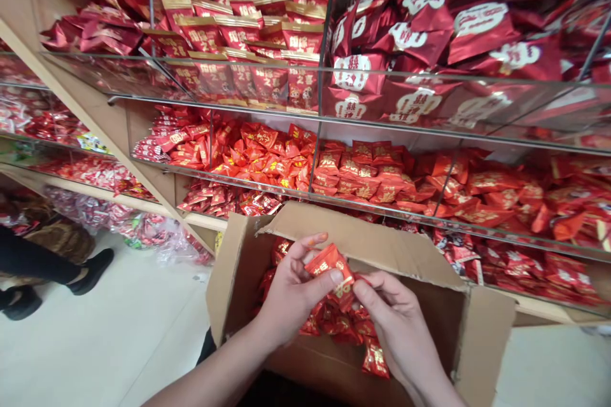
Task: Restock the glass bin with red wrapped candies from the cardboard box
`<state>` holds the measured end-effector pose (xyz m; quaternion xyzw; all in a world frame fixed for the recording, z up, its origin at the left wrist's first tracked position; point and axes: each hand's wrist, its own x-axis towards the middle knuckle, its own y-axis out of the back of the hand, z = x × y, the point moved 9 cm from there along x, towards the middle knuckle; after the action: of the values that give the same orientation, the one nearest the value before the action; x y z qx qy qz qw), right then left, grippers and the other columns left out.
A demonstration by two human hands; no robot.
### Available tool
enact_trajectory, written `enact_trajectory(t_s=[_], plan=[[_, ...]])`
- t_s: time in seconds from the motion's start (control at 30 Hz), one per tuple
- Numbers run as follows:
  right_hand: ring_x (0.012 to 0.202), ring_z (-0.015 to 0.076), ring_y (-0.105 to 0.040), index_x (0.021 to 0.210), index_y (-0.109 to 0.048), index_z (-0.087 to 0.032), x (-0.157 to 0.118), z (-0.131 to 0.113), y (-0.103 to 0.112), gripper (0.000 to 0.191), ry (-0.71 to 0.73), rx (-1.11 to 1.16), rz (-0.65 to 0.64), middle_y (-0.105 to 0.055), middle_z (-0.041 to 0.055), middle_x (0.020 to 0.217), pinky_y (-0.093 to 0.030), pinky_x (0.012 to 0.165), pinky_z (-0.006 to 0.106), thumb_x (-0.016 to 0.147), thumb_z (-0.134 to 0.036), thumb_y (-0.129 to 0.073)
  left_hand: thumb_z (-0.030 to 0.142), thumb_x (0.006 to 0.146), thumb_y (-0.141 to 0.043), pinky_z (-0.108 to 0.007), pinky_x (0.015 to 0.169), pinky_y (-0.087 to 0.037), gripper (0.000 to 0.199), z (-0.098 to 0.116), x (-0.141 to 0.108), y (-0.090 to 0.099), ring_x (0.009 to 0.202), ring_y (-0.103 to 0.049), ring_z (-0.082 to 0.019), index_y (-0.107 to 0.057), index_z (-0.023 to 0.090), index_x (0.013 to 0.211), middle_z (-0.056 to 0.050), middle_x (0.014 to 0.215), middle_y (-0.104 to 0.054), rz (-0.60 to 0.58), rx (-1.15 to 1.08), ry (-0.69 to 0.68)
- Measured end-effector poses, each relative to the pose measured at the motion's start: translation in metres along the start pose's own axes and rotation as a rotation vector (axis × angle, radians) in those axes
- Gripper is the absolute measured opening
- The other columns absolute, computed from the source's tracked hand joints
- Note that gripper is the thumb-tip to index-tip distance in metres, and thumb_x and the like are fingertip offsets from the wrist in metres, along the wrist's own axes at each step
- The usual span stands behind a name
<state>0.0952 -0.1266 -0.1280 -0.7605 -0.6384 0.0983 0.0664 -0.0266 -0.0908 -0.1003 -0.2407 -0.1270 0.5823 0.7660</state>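
Over an opened cardboard box point(401, 241), my left hand point(293, 286) is closed on a small red snack packet point(329, 267) with gold print, thumb across its front. My right hand point(401, 318) pinches at the lower right edge of that packet between thumb and fingers; whether a second packet is behind it, I cannot tell. Below both hands, more red packets point(334, 331) lie in a heap inside the box. A single packet point(375, 357) rests nearer to me, beside my right wrist. My hands and forearms hide part of the heap.
Glass-fronted shelves rise behind the box, holding gold-topped packets point(258, 32), dark red bags point(424, 25) and small red packets point(267, 152). A slanted wooden panel point(95, 121) stands left. Another person's leg and shoe point(90, 272) show on the pale floor point(157, 318).
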Motion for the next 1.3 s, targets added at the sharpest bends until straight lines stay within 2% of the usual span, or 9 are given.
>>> enact_trajectory(t_s=[0.27, 0.37, 0.43, 0.67, 0.9, 0.97, 1.07, 1.13, 1.3], plan=[[0.074, 0.013, -0.048, 0.062, -0.058, -0.02, -0.008, -0.001, 0.006, 0.015, 0.188, 0.131, 0.157, -0.053, -0.0001, 0.075, -0.042, 0.071, 0.026, 0.075, -0.027, -0.06, 0.011, 0.062, -0.072, -0.019, 0.066, -0.047, 0.038, -0.007, 0.0, 0.004, 0.066, -0.06, -0.007, -0.06, 0.022, 0.096, 0.002, 0.075, -0.067, 0.092, -0.172, 0.021], [0.073, 0.014, -0.053, 0.076, -0.061, -0.023, -0.006, 0.006, 0.0, 0.007, 0.092, 0.07, 0.076, -0.057, 0.0007, 0.079, -0.045, 0.069, 0.027, 0.074, -0.03, -0.061, 0.012, 0.061, -0.073, -0.021, 0.066, -0.048, 0.049, -0.006, 0.002, 0.003, 0.066, -0.061, -0.01, -0.056, 0.024, 0.105, 0.002, 0.075, -0.067, 0.055, -0.085, 0.026], [0.078, 0.0177, -0.056, 0.087, -0.061, -0.022, -0.004, 0.007, -0.003, 0.018, 0.063, -0.038, -0.006, -0.061, 0.0033, 0.084, -0.046, 0.071, 0.03, 0.071, -0.03, -0.064, 0.012, 0.061, -0.073, -0.021, 0.063, -0.047, 0.051, -0.004, 0.002, 0.0, 0.063, -0.06, -0.01, -0.054, 0.023, 0.108, 0.001, 0.072, -0.066, 0.012, 0.009, 0.028], [0.07, 0.0153, -0.055, 0.067, -0.06, -0.019, 0.001, 0.003, -0.001, 0.013, 0.077, -0.055, -0.027, -0.059, 0.0015, 0.073, -0.046, 0.067, 0.027, 0.072, -0.031, -0.062, 0.014, 0.065, -0.071, -0.021, 0.069, -0.046, 0.05, 0.002, -0.003, -0.006, 0.076, -0.059, -0.011, -0.051, 0.024, 0.11, 0.0, 0.087, -0.064, -0.078, 0.121, -0.025], [0.064, 0.0139, -0.057, 0.078, -0.055, -0.018, 0.003, -0.012, -0.016, 0.014, 0.08, -0.253, -0.145, -0.059, 0.0018, 0.069, -0.049, 0.059, 0.023, 0.077, -0.032, -0.057, 0.016, 0.063, -0.072, -0.02, 0.063, -0.046, 0.041, -0.003, -0.003, 0.013, 0.066, -0.057, -0.009, -0.054, 0.019, 0.1, 0.001, 0.078, -0.066, -0.056, 0.103, 0.027], [0.07, 0.0154, -0.06, 0.088, -0.055, -0.019, 0.004, -0.029, -0.022, 0.016, 0.251, -0.415, -0.169, -0.061, 0.0041, 0.077, -0.051, 0.062, 0.024, 0.078, -0.031, -0.056, 0.017, 0.062, -0.073, -0.02, 0.062, -0.046, 0.041, -0.002, 0.0, 0.019, 0.065, -0.058, -0.009, -0.053, 0.017, 0.098, 0.0, 0.077, -0.066, -0.024, 0.1, 0.034], [0.091, 0.0208, -0.06, 0.107, -0.052, -0.019, -0.009, -0.061, -0.048, 0.035, 0.717, -0.826, -0.286, -0.059, 0.0125, 0.108, -0.052, 0.072, 0.027, 0.075, -0.03, -0.06, 0.017, 0.062, -0.074, -0.023, 0.064, -0.047, 0.044, -0.002, 0.003, 0.027, 0.067, -0.06, -0.011, -0.051, 0.017, 0.099, -0.002, 0.078, -0.068, 0.004, 0.053, 0.066], [0.09, 0.0209, -0.06, 0.105, -0.055, -0.017, -0.022, -0.07, -0.065, 0.03, 0.992, -1.088, -0.374, -0.061, 0.0125, 0.107, -0.053, 0.072, 0.028, 0.076, -0.025, -0.058, 0.015, 0.062, -0.074, -0.024, 0.066, -0.047, 0.046, -0.002, 0.004, 0.028, 0.069, -0.061, -0.012, -0.049, 0.017, 0.101, -0.003, 0.08, -0.068, -0.014, 0.016, 0.094], [0.091, 0.0191, -0.059, 0.102, -0.059, -0.015, -0.041, -0.075, -0.083, 0.024, 1.332, -1.418, -0.522, -0.065, 0.0071, 0.104, -0.051, 0.078, 0.028, 0.083, -0.015, -0.043, 0.025, 0.074, -0.065, -0.021, 0.06, -0.045, 0.035, 0.001, 0.0, 0.03, 0.062, -0.059, -0.01, -0.05, 0.02, 0.105, 0.0, 0.075, -0.065, -0.024, -0.107, 0.11]])
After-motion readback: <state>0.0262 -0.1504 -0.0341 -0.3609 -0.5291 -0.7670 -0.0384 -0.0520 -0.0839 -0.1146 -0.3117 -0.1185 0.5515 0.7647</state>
